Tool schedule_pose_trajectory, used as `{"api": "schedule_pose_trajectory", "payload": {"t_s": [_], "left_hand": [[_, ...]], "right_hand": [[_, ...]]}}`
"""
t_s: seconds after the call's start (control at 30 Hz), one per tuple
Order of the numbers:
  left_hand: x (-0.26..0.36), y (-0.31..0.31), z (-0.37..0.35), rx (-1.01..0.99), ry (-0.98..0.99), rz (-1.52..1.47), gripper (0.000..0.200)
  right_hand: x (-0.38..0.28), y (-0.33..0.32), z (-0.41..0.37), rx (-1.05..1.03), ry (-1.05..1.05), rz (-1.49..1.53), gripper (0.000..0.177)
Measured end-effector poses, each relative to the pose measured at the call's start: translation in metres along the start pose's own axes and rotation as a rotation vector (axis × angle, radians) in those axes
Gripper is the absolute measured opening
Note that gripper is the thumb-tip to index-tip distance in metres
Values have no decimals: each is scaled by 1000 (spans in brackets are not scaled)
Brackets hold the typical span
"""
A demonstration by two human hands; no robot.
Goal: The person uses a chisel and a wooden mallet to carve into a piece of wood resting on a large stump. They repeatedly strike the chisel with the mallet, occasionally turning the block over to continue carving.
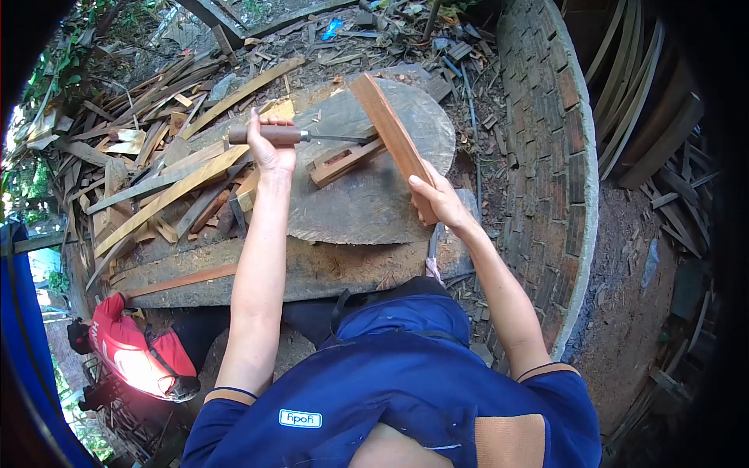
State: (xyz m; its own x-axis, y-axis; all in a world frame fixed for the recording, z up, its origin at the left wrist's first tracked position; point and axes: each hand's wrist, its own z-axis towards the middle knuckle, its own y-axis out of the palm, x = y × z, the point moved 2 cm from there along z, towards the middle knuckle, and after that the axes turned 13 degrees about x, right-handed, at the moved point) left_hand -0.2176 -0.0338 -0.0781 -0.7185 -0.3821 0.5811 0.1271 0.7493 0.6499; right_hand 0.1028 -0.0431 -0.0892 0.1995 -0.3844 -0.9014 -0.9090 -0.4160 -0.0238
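My left hand (273, 144) is closed around the brown wooden handle of a chisel (335, 138). Its long thin dark shaft points right, its tip close to a short slotted wood block (341, 162). That block lies on a large round wooden stump (351, 207), with a rectangular slot cut in its upper side. My right hand (441, 195) grips the lower end of a flat reddish-brown wooden bar (394, 129), slanting up and left over the stump. The bar hides the block's right end.
Scrap planks (172, 187) lie heaped to the left, beside a long beam (312, 269). A curved brick wall (546, 171) runs down the right, with boards (640, 86) leaning beyond it. A person in red (140, 351) is at lower left, near a long wood strip (179, 282).
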Motion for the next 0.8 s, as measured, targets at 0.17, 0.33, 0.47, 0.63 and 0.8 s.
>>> {"api": "schedule_pose_trajectory", "payload": {"t_s": [0.17, 0.33, 0.47, 0.63, 0.8], "left_hand": [[1, -5, 1, 140, 18, -152, 35], [1, 44, -29, 25, 252, 11, 46], [-15, 77, -51, -167, 403, 186, 43], [-29, 103, -61, -307, 464, 259, 39], [-35, 114, -62, -380, 538, 307, 36]], "right_hand": [[-1, -1, -3, -10, 8, 43, 63], [-1, -2, -2, -49, 70, 67, 62], [-2, -2, -3, -46, 59, 106, 63], [-5, -2, -5, -42, 33, 95, 65], [-2, -3, -3, -52, 29, 108, 65]]}}
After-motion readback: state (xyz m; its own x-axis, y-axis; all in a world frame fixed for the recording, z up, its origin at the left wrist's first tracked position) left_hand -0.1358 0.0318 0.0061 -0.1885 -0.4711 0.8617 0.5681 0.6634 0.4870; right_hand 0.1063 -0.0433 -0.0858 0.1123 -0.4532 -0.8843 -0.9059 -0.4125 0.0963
